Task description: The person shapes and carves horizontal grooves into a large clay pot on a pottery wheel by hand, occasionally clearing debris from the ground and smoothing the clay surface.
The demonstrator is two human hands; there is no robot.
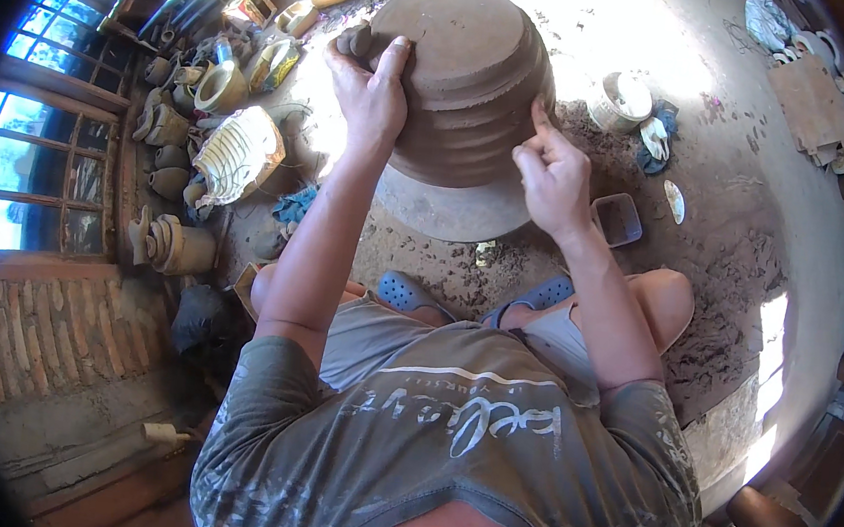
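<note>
- one large brown clay pot point(463, 76) stands upside down on a round turntable point(447, 210), on the earth floor just ahead of the person's knees; the flat base faces up and the wall shows stepped ridges.
- left hand point(372, 94) lies flat against the pot's upper left shoulder, fingers spread over the edge of the base and thumb up on top, pressing rather than gripping, it seems to steady the soft form from that side.
- right hand point(550, 174) is loosely closed with the forefinger stretched out, its tip touching the right wall of the pot at a ridge; i judge the single finger is set there to work or smooth the surface while the other hand braces it.
- blue sandals point(405, 290) sit just below the turntable, the legs folded close so both arms reach the pot easily.
- small dark square tray point(617, 218) lies just right of the turntable, near the right hand; what it holds i cannot tell.
- pale round container point(622, 100) stands further right on the floor, with a cloth point(654, 138) beside it.
- ribbed pale vessel point(239, 152) and a row of small clay jars point(168, 241) sit well apart on the left, under the windows point(19, 168).
</note>
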